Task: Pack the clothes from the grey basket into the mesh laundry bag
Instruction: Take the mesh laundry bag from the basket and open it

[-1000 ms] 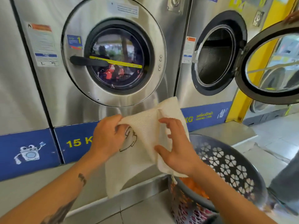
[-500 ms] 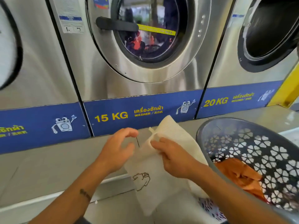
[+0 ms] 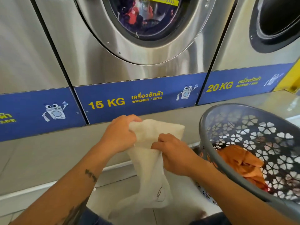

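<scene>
Standing in a row, three big silver washing machines [image 3: 103, 51] fill the back, each with a blue strip [image 3: 139, 101] along the bottom. The middle strip says 15 KG and its round door [image 3: 146, 21] is shut, with clothes showing behind the glass. Near the right edge of the floor sits the grey basket [image 3: 215, 127], with orange clothes [image 3: 240, 163] lying inside. Just left of the basket hangs the white mesh laundry bag [image 3: 151, 172], in front of the grey step [image 3: 48, 151] under the machines. The left hand [image 3: 120, 135] is closed tight on the bag's top edge. The right hand [image 3: 173, 151] pinches the nearer edge, close beside the left one.
</scene>
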A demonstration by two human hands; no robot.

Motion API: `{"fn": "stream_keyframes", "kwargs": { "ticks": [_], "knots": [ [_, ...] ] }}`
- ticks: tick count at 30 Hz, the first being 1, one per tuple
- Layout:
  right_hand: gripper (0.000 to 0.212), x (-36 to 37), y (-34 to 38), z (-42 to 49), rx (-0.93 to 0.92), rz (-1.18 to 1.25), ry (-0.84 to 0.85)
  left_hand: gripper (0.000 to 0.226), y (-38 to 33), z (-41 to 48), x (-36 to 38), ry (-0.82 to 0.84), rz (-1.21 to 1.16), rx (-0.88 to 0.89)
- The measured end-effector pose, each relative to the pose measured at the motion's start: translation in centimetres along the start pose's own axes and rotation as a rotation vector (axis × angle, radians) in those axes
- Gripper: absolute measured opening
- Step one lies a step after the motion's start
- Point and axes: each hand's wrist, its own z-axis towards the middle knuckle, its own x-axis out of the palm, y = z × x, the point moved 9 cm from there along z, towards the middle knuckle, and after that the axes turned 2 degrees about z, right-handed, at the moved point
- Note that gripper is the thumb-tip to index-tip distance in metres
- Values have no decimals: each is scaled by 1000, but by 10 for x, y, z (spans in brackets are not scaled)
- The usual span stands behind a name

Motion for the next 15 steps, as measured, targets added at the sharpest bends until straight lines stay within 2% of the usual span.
{"fn": "stream_keyframes", "kwargs": {
  "ticks": [4, 6, 9, 11, 13, 15],
  "knots": [
    [34, -10, -6, -6, 9, -28, -89, 12, 9, -6, 3, 79, 82, -71],
    [32, -13, -1, -10, -16, -50, -127, 16, 8, -10, 1, 50, 121, -99],
    [33, -18, 10, -14, -78, -80, -184, 16, -5, -13, 8, -9, 319, -73],
    [28, -23, 16, -17, -104, -93, -222, 39, 1, -14, 29, 79, 302, -110],
    [21, -28, 18, -22, -116, -111, -266, 73, 14, -19, 54, 222, 283, -159],
    [33, -28, 20, -28, -119, -106, -289, 106, 24, -24, 75, 346, 371, -157]
  ]
}}
